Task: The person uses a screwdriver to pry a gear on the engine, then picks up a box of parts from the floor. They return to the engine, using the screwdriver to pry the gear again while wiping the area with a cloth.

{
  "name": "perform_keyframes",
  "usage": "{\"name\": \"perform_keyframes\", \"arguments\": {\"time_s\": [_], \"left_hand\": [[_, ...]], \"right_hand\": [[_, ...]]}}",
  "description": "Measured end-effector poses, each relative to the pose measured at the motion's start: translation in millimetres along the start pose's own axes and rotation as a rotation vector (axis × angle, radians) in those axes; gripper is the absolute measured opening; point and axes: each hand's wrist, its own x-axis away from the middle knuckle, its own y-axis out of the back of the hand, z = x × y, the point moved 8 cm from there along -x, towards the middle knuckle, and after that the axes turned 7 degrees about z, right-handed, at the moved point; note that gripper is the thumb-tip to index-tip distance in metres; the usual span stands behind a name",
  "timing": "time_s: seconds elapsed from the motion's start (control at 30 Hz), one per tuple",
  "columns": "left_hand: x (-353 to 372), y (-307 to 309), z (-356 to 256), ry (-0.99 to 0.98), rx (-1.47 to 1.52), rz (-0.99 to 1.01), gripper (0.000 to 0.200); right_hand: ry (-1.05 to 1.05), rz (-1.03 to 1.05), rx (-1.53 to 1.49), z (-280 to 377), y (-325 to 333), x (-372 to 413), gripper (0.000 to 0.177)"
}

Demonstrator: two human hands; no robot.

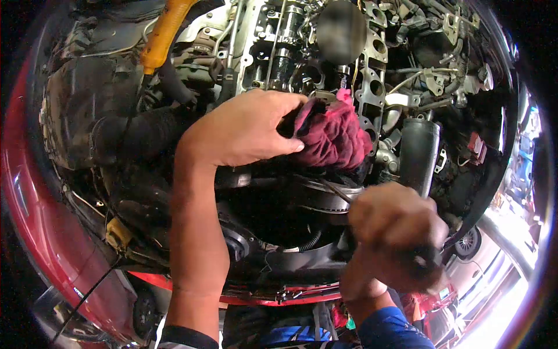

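My left hand (pixel 247 131) reaches over the front of an opened engine. Its thumb and fingers curl around the left edge of a crumpled dark-red rag (pixel 337 136), and some fingertips are hidden behind the dark folds. The rag lies bunched against the front end of the engine (pixel 285 55). Lower right, my right hand (pixel 398 218) is closed in a fist and blurred by motion. It grips a screwdriver (pixel 337 191), whose thin shaft points up and left towards a ribbed round pulley (pixel 331 200); the dark handle end shows below the fist.
An orange work lamp (pixel 165 35) hangs at upper left, with its cable running down. A black cylinder (pixel 419 148) stands right of the rag. Black hoses (pixel 125 139) fill the left of the bay. A red fender (pixel 46 232) borders it, and a blurred oval covers part of the engine top.
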Motion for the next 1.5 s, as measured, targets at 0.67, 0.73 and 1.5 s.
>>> {"name": "perform_keyframes", "arguments": {"time_s": [0.67,0.73,1.5], "left_hand": [[-1.9,-1.9,-0.3,-0.020,-0.025,0.008,0.050],[-2.5,-1.1,0.3,-0.023,-0.009,0.015,0.050],[-10.8,-5.2,-11.4,-0.011,0.107,0.082,0.045]], "right_hand": [[-0.177,0.112,-0.091,-36.8,-21.4,-8.6,0.058],[-0.196,0.039,-0.216,-47.1,-1.2,-10.5,0.061],[-0.103,0.013,-0.382,-47.8,31.3,7.5,0.060]]}}
